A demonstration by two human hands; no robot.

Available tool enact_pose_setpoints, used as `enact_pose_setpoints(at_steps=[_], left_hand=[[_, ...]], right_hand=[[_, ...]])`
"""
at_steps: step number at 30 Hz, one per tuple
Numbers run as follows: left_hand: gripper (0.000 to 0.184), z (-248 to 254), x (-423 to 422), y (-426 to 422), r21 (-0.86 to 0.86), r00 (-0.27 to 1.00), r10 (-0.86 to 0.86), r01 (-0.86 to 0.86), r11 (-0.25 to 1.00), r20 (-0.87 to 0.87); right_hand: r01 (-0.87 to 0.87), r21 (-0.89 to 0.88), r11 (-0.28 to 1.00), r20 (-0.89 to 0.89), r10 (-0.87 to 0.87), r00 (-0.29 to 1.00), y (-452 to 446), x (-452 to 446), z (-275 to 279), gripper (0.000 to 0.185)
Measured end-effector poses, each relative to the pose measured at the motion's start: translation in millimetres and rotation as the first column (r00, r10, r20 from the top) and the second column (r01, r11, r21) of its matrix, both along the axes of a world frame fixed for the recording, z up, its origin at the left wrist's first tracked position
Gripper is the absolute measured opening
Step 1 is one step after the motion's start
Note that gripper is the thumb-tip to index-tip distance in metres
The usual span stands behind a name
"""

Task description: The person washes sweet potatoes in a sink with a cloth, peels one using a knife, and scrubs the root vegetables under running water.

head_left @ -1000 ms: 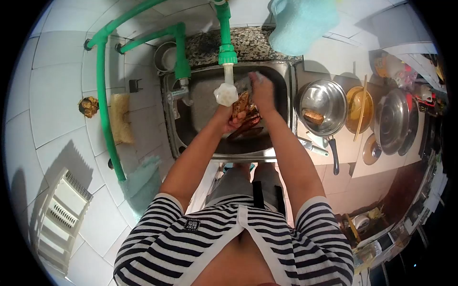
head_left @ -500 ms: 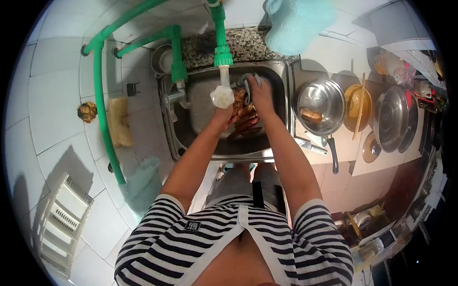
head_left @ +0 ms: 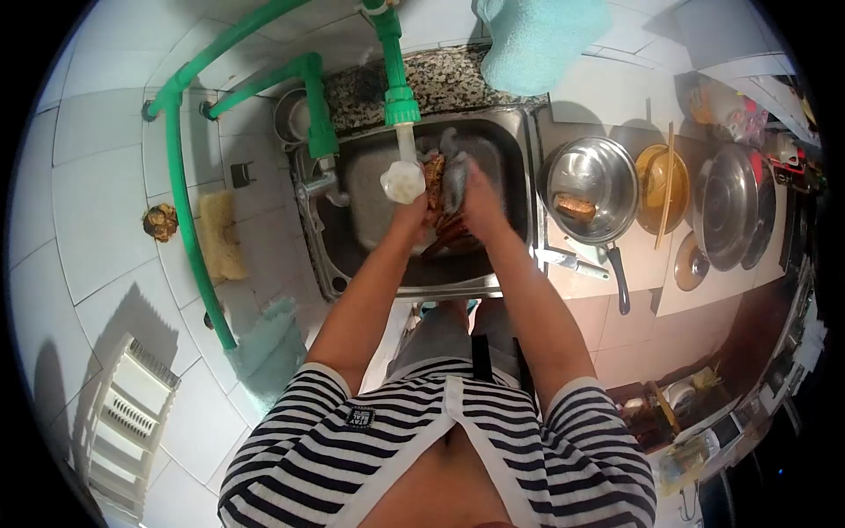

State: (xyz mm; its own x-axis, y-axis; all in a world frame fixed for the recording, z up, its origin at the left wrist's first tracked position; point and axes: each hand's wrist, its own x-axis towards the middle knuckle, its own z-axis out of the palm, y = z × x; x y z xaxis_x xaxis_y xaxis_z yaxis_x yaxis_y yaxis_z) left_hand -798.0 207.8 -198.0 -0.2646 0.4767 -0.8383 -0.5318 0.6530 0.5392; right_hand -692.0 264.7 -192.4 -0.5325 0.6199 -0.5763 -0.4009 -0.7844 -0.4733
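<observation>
so there's one sink (head_left: 365, 224) with two hands working in it. the left hand (head_left: 410, 218) is closed around the lower end of one mottled orange-brown piece (head_left: 433, 183), which is in the sink, upright-ish and just right of the white spout head (head_left: 403, 182). can't really tell what it is tbh. the right hand (head_left: 478, 201) has one grey cloth (head_left: 454, 180) bunched in its grip, right up beside that piece. most of the fingers on both hands are hidden. below them, on the sink floor, are some long reddish-brown pieces (head_left: 451, 239), at least two, but they overlap too much for a proper count.

two outlets over the sink: the white spout head on a green pipe, plus one metal tap (head_left: 324, 187) left of it. one small metal bowl (head_left: 292, 113) at the back left corner.

on the tabletop (head_left: 647, 275) to the right: one steel pan (head_left: 594, 167) with a black handle and one brown chunk (head_left: 575, 208) inside, one knife (head_left: 574, 264) near it, one yellow bowl (head_left: 651, 189), one big metal basin (head_left: 729, 211) and one round lid (head_left: 689, 262). two pale green towels too, one behind the sink (head_left: 541, 44), one hanging left (head_left: 267, 352).
</observation>
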Motion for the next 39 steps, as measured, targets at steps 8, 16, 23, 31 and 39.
enact_pose_setpoints(at_steps=[8,16,23,31,39], left_hand=[[0.044,-0.8,8.7,-2.6,0.118,0.986,-0.034,0.054,0.991,-0.165],[0.039,15.7,11.7,4.7,0.001,0.986,0.14,-0.14,0.99,0.09],[0.033,17.6,-27.7,-5.7,0.278,0.728,-0.256,0.094,0.956,0.636],[0.038,26.5,-19.2,4.5,-0.049,0.913,-0.051,0.077,0.996,0.404],[0.047,-7.0,14.1,-12.1,0.164,0.482,-0.169,0.574,0.802,-0.859]], right_hand=[[-0.337,0.655,0.676,0.582,-0.167,0.796,4.3,-16.9,-58.6,0.028],[-0.393,0.787,0.477,0.574,-0.33,0.749,-16.5,-15.9,-0.4,0.021],[-0.438,0.607,0.663,0.734,-0.257,0.629,45.1,4.6,-6.6,0.027],[-0.609,0.711,0.352,0.691,-0.185,0.699,6.3,12.5,3.6,0.025],[-0.258,0.376,0.89,0.664,-0.065,0.744,-25.0,-13.1,-59.9,0.035]])
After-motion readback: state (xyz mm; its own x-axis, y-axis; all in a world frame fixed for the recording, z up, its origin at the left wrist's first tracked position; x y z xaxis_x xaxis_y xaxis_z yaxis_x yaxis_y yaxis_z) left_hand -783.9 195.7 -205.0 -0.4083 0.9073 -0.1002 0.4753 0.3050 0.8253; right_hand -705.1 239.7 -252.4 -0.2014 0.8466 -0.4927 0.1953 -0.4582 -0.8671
